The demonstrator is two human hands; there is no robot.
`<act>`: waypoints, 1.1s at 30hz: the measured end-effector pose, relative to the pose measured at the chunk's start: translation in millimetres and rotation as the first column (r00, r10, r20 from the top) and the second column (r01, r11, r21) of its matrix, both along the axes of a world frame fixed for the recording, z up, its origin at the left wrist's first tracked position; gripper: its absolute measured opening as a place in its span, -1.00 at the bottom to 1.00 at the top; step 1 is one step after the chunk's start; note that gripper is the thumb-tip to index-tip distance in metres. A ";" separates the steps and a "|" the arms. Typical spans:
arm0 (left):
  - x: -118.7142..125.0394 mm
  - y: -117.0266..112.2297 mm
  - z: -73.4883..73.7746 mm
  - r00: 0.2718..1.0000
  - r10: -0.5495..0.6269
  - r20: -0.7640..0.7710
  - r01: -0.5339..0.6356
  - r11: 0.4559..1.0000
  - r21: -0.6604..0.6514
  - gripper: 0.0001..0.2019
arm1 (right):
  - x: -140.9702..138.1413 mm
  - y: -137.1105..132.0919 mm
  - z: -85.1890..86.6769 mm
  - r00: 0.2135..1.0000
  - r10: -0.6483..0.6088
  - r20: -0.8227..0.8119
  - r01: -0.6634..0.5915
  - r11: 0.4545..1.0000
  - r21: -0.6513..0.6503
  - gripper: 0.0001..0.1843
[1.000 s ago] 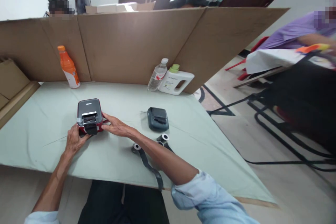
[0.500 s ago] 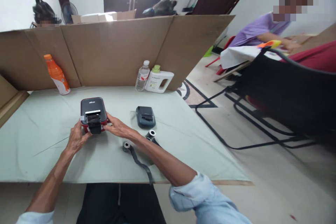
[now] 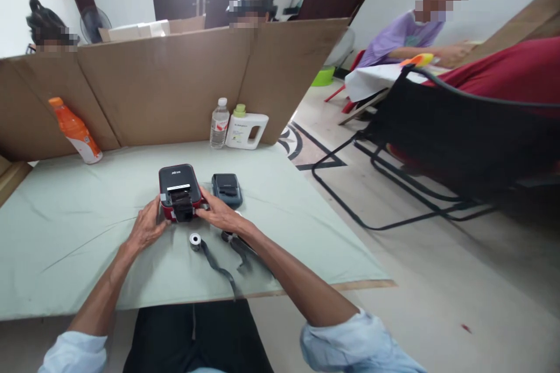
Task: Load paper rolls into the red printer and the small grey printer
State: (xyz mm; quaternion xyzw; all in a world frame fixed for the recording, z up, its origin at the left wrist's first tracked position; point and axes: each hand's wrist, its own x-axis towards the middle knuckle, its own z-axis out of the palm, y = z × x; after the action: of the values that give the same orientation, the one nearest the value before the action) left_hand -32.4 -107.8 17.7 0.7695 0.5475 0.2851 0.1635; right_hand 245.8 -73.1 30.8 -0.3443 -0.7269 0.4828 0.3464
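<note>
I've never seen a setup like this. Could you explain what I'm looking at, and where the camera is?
There is no robot here: these are a person's own bare hands. The camera is worn on that person's head, looking forward and down.

The left hand and right hand hold a boxy black-and-red device between them, one on each side. I can't tell whether it rests on the table or is slightly raised.

On the pale green cloth are a smaller dark device, a roll with a dark strip trailing from it, and another dark strip partly hidden by the right forearm. At the back, by a cardboard screen, stand an orange bottle, a clear bottle and a white jug.
</note>
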 end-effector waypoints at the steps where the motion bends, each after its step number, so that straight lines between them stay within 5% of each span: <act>1: -5.8 1.4 5.7 1.000 -0.015 -0.001 0.015 1.000 -0.005 -0.27 | 1.5 -0.4 0.3 1.000 -0.015 0.010 0.015 1.000 -0.006 -0.14; 7: -20.2 18.2 47.8 0.992 -0.115 0.050 0.115 0.993 -0.017 -0.35 | 9.0 -2.0 8.3 0.995 -0.075 0.060 0.074 0.997 0.022 -0.13; 12: -16.9 27.0 62.8 0.988 -0.155 0.004 0.155 0.988 -0.003 -0.57 | 8.0 -3.3 14.0 0.998 -0.023 0.057 0.018 0.996 0.093 -0.10; 18: -11.3 14.1 56.6 0.983 -0.181 -0.012 0.181 0.978 0.099 -0.64 | 9.5 -0.1 0.0 0.990 -0.087 0.110 0.064 0.978 0.198 -0.10; 33: 3.0 4.5 32.6 0.989 -0.036 -0.144 0.088 0.922 0.376 -0.71 | 3.2 0.4 -9.4 0.967 -0.162 0.196 0.106 0.957 0.270 -0.12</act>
State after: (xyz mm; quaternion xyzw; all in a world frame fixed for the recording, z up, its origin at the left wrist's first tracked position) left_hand -29.4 -103.3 50.3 0.8210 0.4667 0.3285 -0.0174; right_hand 249.0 -72.6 21.4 -0.3956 -0.7915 0.3193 0.3392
